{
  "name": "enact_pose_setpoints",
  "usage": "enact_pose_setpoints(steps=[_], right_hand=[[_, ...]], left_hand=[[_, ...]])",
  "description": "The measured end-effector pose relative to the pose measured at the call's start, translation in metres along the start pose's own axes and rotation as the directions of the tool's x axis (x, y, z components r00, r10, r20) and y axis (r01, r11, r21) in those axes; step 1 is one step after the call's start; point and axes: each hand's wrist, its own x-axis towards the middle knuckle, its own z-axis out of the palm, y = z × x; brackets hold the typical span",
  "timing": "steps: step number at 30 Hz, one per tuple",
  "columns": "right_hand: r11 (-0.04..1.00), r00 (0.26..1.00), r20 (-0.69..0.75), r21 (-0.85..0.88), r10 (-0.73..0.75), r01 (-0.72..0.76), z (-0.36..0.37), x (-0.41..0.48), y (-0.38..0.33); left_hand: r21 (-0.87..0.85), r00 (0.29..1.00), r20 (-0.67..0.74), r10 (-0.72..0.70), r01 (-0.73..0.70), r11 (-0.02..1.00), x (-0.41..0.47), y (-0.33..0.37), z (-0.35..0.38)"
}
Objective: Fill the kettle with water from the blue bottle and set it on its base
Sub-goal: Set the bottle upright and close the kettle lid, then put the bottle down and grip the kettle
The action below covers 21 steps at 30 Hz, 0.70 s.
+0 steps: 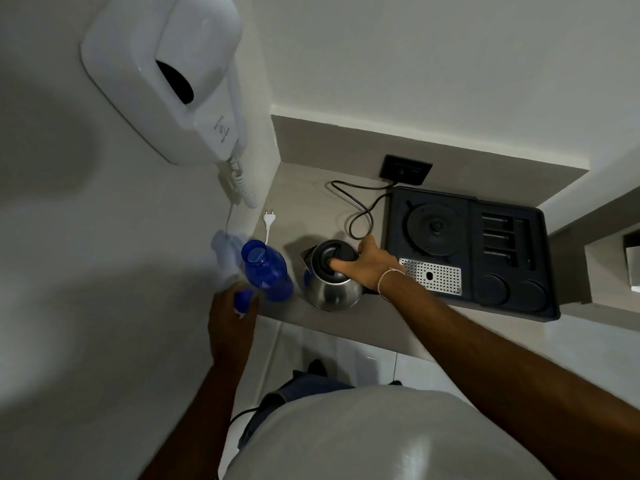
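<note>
Blue plastic bottle stands uncapped at centre-left; my left hand grips its blue cap. My right hand grasps the steel kettle's lid; pouring and the round black base remain.

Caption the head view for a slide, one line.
Right hand on the kettle lid, left hand holding the cap beside the open blue bottle; base empty.

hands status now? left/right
Left hand: closed on the blue cap.
Right hand: gripping the kettle at its lid.
</note>
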Motion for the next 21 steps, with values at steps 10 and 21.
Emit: enact_pose_setpoints(steps=[10, 21], right_hand=[[0.999, 0.999, -0.033, -0.023, -0.041, 0.041, 0.001, -0.002, 0.000], [0.997, 0.996, -0.055, -0.037, -0.063, 0.061, 0.000, -0.003, 0.004]], left_hand=[[0.225, 0.915, -0.019, 0.403, -0.389, 0.893, 0.033, 0.103, -0.063], [0.181, 0.913, 0.228, 0.338, -0.381, 0.907, 0.066, 0.112, -0.061]])
